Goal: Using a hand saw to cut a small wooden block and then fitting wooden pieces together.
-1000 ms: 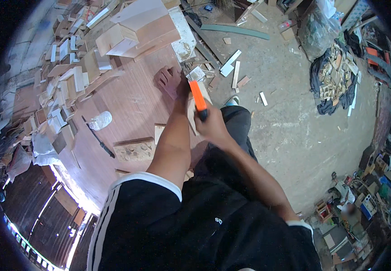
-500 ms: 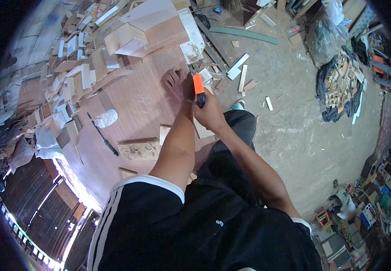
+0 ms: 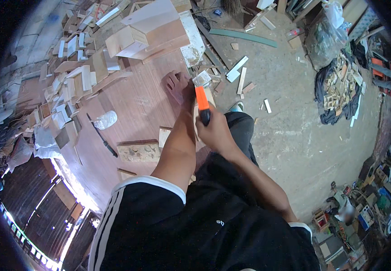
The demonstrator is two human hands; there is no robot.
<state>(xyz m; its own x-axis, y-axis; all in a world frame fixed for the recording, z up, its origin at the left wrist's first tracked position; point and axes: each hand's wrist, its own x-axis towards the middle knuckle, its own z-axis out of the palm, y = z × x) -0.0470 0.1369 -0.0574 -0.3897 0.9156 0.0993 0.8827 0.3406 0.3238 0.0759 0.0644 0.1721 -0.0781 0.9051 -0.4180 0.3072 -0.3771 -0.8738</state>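
My right hand (image 3: 218, 128) is closed round the handle of what looks like a handsaw (image 3: 202, 99), orange at the front and black at the grip. Its blade is edge-on and I cannot make it out. My left hand (image 3: 180, 88) lies palm down with fingers apart at the right edge of the brown wooden worktable (image 3: 137, 99), just left of the handle. Pale wood (image 3: 210, 95) shows beside the handle, partly covered by my right hand. Next to my left forearm lie a small pale wood piece (image 3: 164, 135) and a marked wooden block (image 3: 137, 151).
A dark slim tool (image 3: 101, 135) and a clear plastic item (image 3: 105, 119) lie on the table's left. Wooden box shapes (image 3: 164, 38) and stacked offcuts (image 3: 76, 81) fill its far side. Wood scraps (image 3: 241, 80) and a scrap-filled black bag (image 3: 340, 90) are on the floor.
My right hand has drawn the handle back toward my body and slightly to the right. My left hand has stayed nearly in place.
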